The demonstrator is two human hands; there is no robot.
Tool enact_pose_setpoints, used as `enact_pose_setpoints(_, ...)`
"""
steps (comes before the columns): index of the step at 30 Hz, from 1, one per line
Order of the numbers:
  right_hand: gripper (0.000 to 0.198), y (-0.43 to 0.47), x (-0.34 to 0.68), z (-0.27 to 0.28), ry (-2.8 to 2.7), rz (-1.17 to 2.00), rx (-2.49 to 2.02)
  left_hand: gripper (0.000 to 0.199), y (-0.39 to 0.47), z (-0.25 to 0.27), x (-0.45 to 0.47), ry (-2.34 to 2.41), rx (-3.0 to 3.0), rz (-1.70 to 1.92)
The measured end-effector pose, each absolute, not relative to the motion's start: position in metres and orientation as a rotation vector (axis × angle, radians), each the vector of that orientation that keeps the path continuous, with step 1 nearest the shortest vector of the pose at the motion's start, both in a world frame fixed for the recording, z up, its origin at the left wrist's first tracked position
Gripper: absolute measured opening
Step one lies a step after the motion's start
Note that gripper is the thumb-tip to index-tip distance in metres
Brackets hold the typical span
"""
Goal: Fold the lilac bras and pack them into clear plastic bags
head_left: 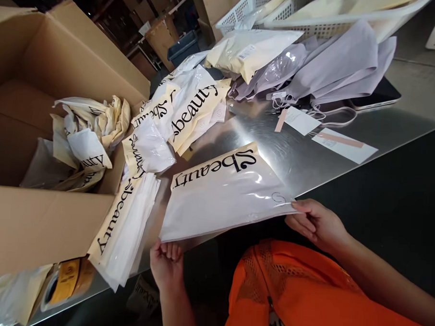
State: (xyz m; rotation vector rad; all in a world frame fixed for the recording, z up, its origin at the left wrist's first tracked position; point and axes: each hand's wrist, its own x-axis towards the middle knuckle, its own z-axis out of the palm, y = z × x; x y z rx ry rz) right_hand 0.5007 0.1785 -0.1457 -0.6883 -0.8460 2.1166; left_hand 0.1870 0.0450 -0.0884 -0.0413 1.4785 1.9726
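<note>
A flat plastic packaging bag (219,196) with a cream band and black "beauty" lettering lies over the table's front edge. My left hand (167,261) pinches its near left corner. At the near right corner, my right hand (314,222) grips the same bag between thumb and fingers. Its contents look pale, but I cannot make them out. To its left is a stack of similar bags (128,226), hanging partly over the edge. More printed bags (194,109) lie piled behind it.
An open cardboard box (49,227) with several bags stands at left. Lilac garments (337,67) with white tags (344,144) lie at right on the metal table (255,126). White plastic baskets (317,28) stand behind. A roll of yellow tape (66,281) sits at front left.
</note>
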Motion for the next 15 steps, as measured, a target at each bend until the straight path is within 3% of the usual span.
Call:
enact_pose_setpoints(6,0.054,0.167,0.491,-0.100,-1.185,2.385,-0.255,0.036,0.068,0.029,0.165,1.371,0.294,2.519)
enact_pose_setpoints(10,0.053,0.168,0.485,-0.062,-1.125,2.248,-0.112,0.053,0.125,0.097,0.163,1.117,0.979,2.554)
enact_pose_setpoints(12,0.046,0.179,0.485,-0.052,-1.024,2.065,-0.266,0.052,0.158,0.098,0.169,1.176,1.121,2.435)
enact_pose_setpoints(15,0.037,0.204,0.494,-0.056,-0.876,1.802,-0.595,0.051,0.189,0.058,0.183,1.491,1.209,2.077)
